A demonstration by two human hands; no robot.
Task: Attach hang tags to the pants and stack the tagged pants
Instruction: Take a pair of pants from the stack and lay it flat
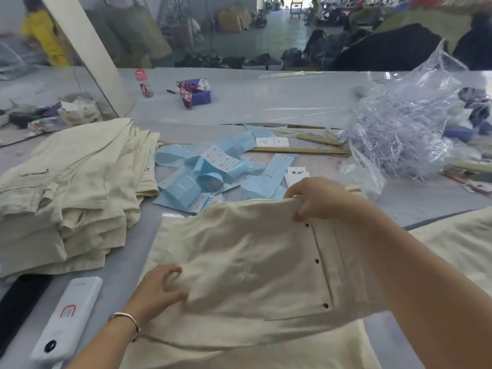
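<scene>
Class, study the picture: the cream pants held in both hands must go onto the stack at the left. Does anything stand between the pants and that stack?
Nothing visible does. The left hand and right hand grip the pants; only bare table separates them from the stack. The white phone lies nearer, below that path.

Two Chinese characters on white hang tag (297, 173) — strokes too blurred to read

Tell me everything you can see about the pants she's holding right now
The pants are cream, of a soft woven cloth, slightly creased. A placket down the right side carries dark snaps. They lie spread on the grey table. The right hand grips the top edge; the left hand pinches the lower left cloth. No hang tag shows.
</scene>
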